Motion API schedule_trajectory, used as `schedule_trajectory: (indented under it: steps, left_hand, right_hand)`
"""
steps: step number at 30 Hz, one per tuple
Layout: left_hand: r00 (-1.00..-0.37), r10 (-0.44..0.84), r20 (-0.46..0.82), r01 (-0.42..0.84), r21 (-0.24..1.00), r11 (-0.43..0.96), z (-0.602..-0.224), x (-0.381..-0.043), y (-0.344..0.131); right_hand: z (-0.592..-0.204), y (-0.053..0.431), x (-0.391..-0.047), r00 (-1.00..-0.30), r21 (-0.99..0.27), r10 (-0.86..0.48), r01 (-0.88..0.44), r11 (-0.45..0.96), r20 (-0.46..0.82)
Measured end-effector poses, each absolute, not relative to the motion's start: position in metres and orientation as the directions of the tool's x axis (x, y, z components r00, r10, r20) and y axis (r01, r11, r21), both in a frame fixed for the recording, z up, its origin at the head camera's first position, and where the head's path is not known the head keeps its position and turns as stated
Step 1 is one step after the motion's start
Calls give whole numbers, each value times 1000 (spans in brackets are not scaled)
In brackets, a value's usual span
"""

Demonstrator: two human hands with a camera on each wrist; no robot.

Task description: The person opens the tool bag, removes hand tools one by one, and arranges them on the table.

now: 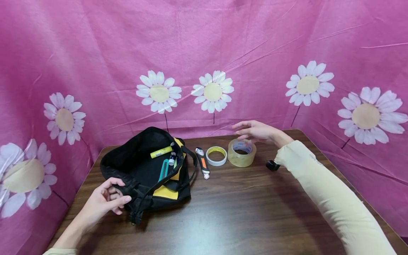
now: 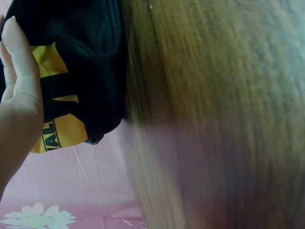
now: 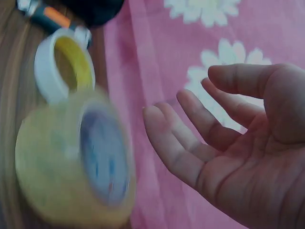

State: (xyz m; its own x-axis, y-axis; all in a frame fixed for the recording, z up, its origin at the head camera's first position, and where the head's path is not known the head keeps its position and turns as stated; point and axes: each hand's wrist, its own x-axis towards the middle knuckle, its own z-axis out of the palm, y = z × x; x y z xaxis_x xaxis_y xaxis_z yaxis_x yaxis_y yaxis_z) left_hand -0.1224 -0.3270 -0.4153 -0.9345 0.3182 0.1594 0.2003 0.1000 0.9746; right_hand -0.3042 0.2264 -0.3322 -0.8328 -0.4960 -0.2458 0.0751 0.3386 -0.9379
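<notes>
A black and yellow tool bag (image 1: 172, 193) lies with its mouth open on the left of the table. My left hand (image 1: 106, 198) holds its near left edge, thumb and fingers around the fabric. Inside are a yellow stick (image 1: 160, 152), a white-capped tube (image 1: 172, 158) and a teal flat item (image 1: 163, 170). My right hand (image 1: 255, 131), fingers loosely bent and holding nothing, hovers by the wide roll of clear packing tape (image 1: 242, 159). In the right wrist view, the palm (image 3: 257, 176) faces the roll, a gap between them.
A narrow tape roll (image 1: 216, 163) with a yellow core lies left of the packing tape. Beside the bag rests a utility knife (image 1: 202, 163) with orange inlay. A small black object (image 1: 272, 165) shows under the right sleeve. Pink flowered cloth (image 1: 261, 88) hangs behind the table.
</notes>
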Motion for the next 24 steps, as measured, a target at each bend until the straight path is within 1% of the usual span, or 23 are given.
schedule_trajectory:
  steps: [6,11,16,20,24]
  left_hand:
    - [-939,309,150,191,976,107,-414,-122,-326]
    - [-937,315,151,192,976,102,-415,-122,-327]
    - [-931,332,151,193,976,97,-417,-122,-328]
    - [-928,338,157,201,974,100,-417,-122,-329]
    - [-929,333,159,207,972,113,-416,-123,-329]
  right_hand:
    - [-317,163,-296,-764,-962,-615,30,271,-197]
    - [-309,104,-287,-680,-966,-711,-12,257,-181]
    - [-304,57,-279,-609,-974,-774,-7,225,-174]
    - [-303,24,-277,-599,-980,-784,11,198,-165]
    - [-307,-4,-278,-618,-982,-769,35,183,-166]
